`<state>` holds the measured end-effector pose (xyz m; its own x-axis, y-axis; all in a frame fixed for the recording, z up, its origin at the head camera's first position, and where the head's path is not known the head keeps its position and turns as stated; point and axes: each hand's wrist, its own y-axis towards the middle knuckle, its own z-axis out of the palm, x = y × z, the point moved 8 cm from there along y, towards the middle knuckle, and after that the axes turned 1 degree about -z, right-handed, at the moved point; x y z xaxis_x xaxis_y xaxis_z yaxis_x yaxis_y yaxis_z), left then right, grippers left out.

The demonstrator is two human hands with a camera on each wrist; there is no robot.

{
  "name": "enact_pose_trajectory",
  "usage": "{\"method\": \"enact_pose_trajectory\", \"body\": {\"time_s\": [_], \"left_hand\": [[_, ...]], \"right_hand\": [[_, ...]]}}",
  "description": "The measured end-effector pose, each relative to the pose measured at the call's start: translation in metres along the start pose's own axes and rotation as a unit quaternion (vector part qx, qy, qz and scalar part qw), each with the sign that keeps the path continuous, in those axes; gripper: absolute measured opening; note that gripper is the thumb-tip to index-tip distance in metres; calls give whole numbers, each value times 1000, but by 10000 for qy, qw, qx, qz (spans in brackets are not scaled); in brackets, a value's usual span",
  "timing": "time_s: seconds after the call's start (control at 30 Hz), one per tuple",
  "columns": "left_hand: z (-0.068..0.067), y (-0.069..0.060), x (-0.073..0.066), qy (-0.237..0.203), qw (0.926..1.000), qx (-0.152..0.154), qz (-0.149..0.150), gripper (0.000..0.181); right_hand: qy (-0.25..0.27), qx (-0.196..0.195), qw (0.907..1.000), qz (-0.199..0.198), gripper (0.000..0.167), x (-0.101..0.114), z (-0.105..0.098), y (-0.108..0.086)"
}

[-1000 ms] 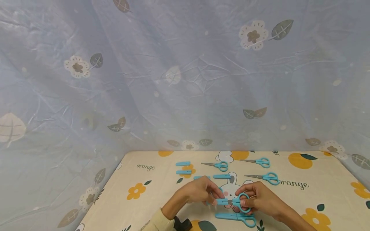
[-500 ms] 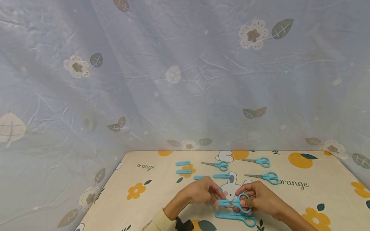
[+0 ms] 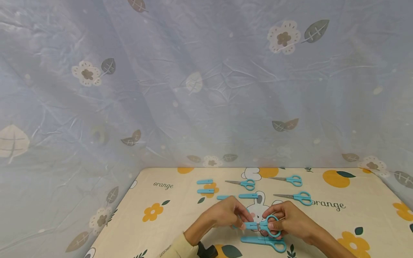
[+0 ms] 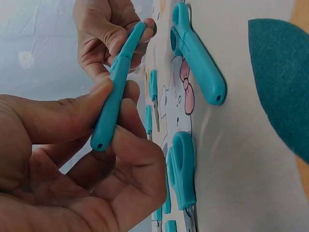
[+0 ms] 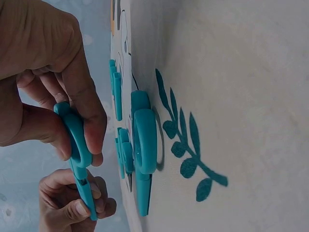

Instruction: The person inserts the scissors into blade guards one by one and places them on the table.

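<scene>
Nearer the handles than before, a sheath (image 3: 251, 225) pinched by the left hand (image 3: 226, 214) is covering scissors (image 3: 264, 226) the right hand (image 3: 288, 221) is gripping, above printed cloth (image 3: 180, 215) near a draped sheet (image 3: 226, 125); four bare pairs (image 3: 302, 198), four loose sheaths (image 3: 205, 191), one sheathed pair (image 3: 258, 240) are lying below.

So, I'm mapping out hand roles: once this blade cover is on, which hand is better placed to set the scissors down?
The right hand, probably: it grips the scissors by their handles, close to the already covered scissors. The left hand pinches only the blade cover.
</scene>
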<state>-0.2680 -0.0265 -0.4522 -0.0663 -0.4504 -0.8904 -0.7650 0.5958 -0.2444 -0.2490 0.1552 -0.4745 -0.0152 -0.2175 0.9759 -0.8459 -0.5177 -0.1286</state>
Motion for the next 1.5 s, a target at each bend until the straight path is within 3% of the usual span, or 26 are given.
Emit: {"method": "enact_pose_trajectory", "body": {"time_s": [0.3,0.67,0.87,1.2,1.5], "left_hand": [[2,3,2,-20,9998,-147,-144,27],[5,3,-3,67,9998,-197,10,27],[5,5,-2,-47,9994,-341,46,29],[7,4,-9,22,9974,-498,517,29],[4,4,-4,119,9967,-690,413,32]], "right_hand": [[33,-68,9997,-213,31,4,3,0],[41,-113,9999,30,33,1,0,0],[-117,-239,9994,-231,31,5,2,3],[47,-303,9995,12,31,2,1,4],[-804,-832,9931,-170,25,9,-1,2]]}}
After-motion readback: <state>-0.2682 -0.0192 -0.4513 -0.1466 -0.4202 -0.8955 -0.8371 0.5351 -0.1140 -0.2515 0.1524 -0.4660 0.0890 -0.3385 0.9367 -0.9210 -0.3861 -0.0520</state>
